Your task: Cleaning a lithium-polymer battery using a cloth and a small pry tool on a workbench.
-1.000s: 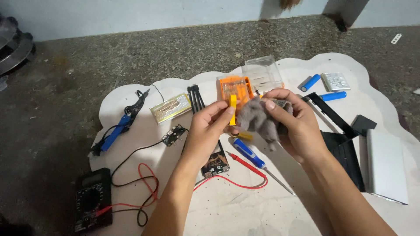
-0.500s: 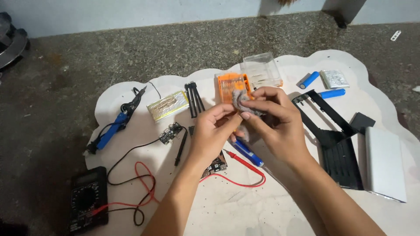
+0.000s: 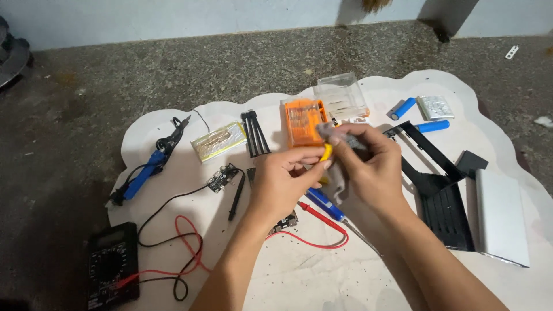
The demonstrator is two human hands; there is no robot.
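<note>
At the centre of the frame, the left hand (image 3: pixel 282 184) pinches a small yellow tool (image 3: pixel 326 152) while the right hand (image 3: pixel 371 167) grips a grey cloth (image 3: pixel 345 138) around it; wiping goes best with the tool held steady.

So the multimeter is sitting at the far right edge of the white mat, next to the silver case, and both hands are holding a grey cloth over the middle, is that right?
Not quite. The head view shows the black multimeter at the near left corner of the white mat, far from the silver case on the right. The rest holds: the left hand and right hand hold a grey cloth over the middle.
</note>
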